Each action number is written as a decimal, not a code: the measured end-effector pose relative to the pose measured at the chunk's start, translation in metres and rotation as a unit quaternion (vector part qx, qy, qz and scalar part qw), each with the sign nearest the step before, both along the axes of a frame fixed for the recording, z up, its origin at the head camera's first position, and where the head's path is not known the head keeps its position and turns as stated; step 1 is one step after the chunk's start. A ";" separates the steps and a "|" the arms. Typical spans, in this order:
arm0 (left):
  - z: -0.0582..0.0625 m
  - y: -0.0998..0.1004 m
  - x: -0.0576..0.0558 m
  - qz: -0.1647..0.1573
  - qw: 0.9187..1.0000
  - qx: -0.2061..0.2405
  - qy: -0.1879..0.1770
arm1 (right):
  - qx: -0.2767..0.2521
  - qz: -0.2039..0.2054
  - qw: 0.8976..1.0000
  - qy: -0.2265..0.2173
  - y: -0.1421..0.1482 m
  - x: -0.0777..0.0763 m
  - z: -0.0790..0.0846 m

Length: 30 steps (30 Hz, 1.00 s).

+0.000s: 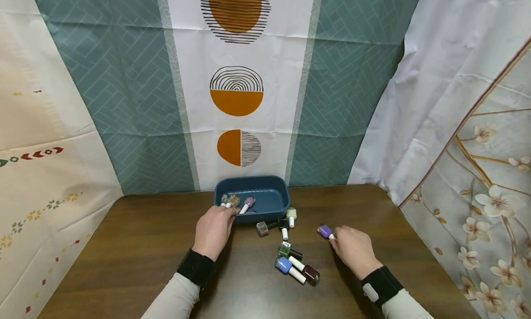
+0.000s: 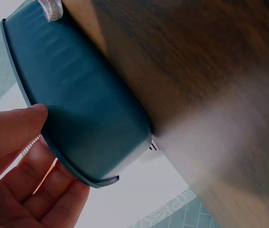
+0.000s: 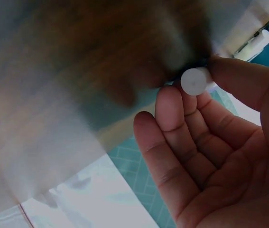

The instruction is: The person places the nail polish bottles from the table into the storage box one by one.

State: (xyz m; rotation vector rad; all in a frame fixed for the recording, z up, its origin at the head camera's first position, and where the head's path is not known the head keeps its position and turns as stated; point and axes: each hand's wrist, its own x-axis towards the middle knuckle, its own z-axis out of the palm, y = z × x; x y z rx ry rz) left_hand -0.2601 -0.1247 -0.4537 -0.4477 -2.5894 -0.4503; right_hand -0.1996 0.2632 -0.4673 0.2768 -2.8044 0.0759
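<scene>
My left hand (image 1: 214, 230) holds the near left rim of a dark blue plastic bin (image 1: 269, 215). In the left wrist view, the thumb (image 2: 23, 124) lies against the bin's outer wall while the fingers curl over the rim. Several nail polish bottles lie inside, among them a mauve one (image 1: 249, 201) and a gold-brown one (image 1: 234, 200). To the right, my right hand (image 1: 353, 247) pinches a purple nail polish bottle (image 1: 325, 231) by its white cap (image 3: 194, 81), low over the table; whether it touches the wood I cannot tell.
Between the hands, several bottles lie on the wooden table (image 1: 137, 245): blue (image 1: 284, 264), dark red (image 1: 310, 274), green (image 1: 284, 249), black (image 1: 283, 223), clear glittery (image 1: 262, 228) and pale cream (image 1: 292, 213). Patterned cloth (image 1: 249, 146) hangs behind the bin.
</scene>
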 end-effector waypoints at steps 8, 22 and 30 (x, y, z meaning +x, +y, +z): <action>-0.003 0.001 0.000 -0.013 0.999 -0.001 0.033 | 0.003 -0.004 1.000 -0.007 0.000 0.002 -0.002; 0.000 0.000 0.000 -0.003 1.000 -0.002 0.018 | 0.005 0.011 0.999 0.030 0.002 0.003 -0.003; 0.001 -0.001 0.000 -0.003 1.000 0.000 0.016 | -0.004 0.026 0.999 0.046 -0.004 0.001 0.007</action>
